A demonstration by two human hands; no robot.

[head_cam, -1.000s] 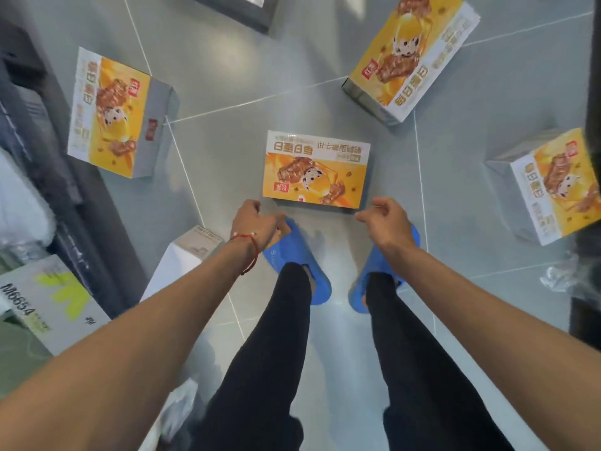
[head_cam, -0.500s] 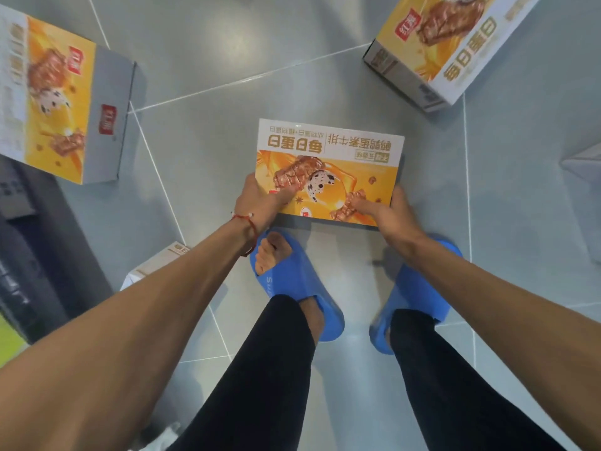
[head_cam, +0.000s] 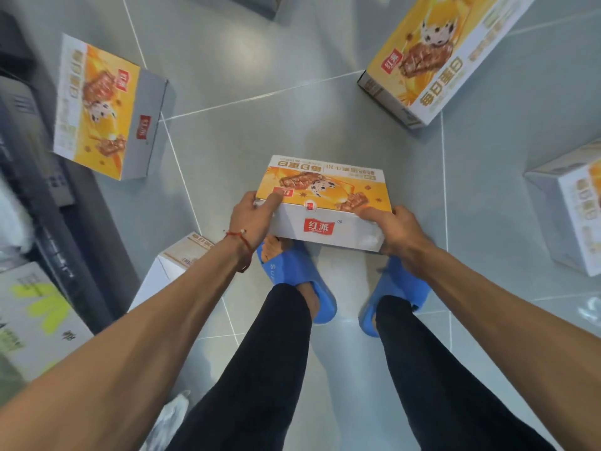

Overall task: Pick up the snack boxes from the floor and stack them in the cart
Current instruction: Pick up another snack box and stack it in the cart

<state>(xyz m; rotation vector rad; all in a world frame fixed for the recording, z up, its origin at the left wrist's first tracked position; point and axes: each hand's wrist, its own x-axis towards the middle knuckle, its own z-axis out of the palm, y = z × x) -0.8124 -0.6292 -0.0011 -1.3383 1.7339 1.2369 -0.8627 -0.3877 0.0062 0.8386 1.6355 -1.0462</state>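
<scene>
An orange and white snack box (head_cam: 325, 203) is lifted off the grey tiled floor in front of my feet, its white side with a red logo facing me. My left hand (head_cam: 253, 219) grips its left end, thumb on the orange top. My right hand (head_cam: 396, 229) grips its right end the same way. Three more snack boxes lie on the floor: one at the left (head_cam: 104, 109), one at the top right (head_cam: 445, 53), one at the right edge (head_cam: 572, 216). No cart shows clearly.
A white carton (head_cam: 175, 265) stands by my left leg. Dark shelving or a frame (head_cam: 42, 190) runs along the left edge, with a white and green box (head_cam: 35, 317) below it. My blue slippers (head_cam: 292, 281) stand on the tiles under the held box.
Both hands reached down, took the middle box by its ends and raised it off the floor; its near white side now shows. The view has pulled back upward.
</scene>
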